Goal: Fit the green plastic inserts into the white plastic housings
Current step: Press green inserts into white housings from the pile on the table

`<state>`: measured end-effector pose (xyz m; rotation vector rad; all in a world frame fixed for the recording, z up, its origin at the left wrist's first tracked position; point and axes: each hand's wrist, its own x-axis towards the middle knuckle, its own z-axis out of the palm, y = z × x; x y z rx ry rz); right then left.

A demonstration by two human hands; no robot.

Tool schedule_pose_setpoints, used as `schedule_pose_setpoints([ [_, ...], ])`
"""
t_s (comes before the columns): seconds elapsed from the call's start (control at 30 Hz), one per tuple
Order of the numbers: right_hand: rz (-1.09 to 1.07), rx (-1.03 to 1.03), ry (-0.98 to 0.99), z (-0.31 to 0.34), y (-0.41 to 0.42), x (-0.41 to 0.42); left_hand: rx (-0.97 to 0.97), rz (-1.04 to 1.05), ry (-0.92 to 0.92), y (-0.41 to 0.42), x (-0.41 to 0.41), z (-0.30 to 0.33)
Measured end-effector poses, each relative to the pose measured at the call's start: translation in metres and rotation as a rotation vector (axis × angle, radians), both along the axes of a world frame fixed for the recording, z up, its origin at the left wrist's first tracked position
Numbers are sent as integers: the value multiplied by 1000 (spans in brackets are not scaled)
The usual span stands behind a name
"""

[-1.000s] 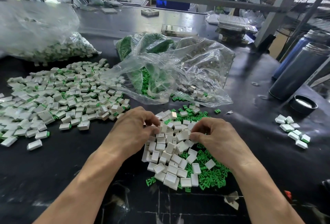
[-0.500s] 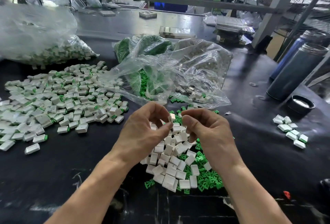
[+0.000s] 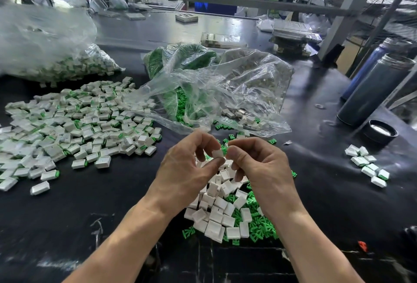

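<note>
White plastic housing, a single small piece, sat pinched between your two hands, raised above the loose pile in front of you. Your left hand curled round it, thumb and fingertips closed on its left side. Your right hand met it from the other side, fingers bent and closed on a green insert that touched the housing's right edge; how far it had gone in could not be told.

Working left to right across the black table: at far left lay a clear bag of finished pieces, and below it a wide spread of white housings with green showing at their ends. In the middle, beyond your hands, slumped an open clear bag with green inserts and white housings spilling from its mouth. Beneath your hands lay the mixed pile of white housings and green inserts. To the right sat a small cluster of assembled pieces, a black lid, and two tall dark flasks. Behind the table ran grey metal shelving and cluttered storage.
</note>
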<state>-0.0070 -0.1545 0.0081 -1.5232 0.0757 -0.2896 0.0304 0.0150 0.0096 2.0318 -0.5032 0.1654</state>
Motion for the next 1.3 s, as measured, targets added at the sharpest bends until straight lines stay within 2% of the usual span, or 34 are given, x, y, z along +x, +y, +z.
schedule_pose_setpoints([
  [0.3, 16, 1, 24, -2, -1, 2, -214, -41, 212, -4, 3, -2],
  [0.53, 60, -50, -5, 0, -3, 0, -353, -112, 267, -2, 4, -1],
  [0.7, 63, 48, 0, 1, -4, -1, -417, -134, 274, -2, 5, 0],
  [1.0, 21, -230, -63, -4, -2, -2, -407, -93, 356, -2, 5, 0],
  [1.13, -34, -376, -85, -6, 0, -3, -346, -67, 294, -3, 3, 2],
  [1.3, -90, -453, -146, -5, 7, -5, -291, -26, 214, -4, -1, 2],
])
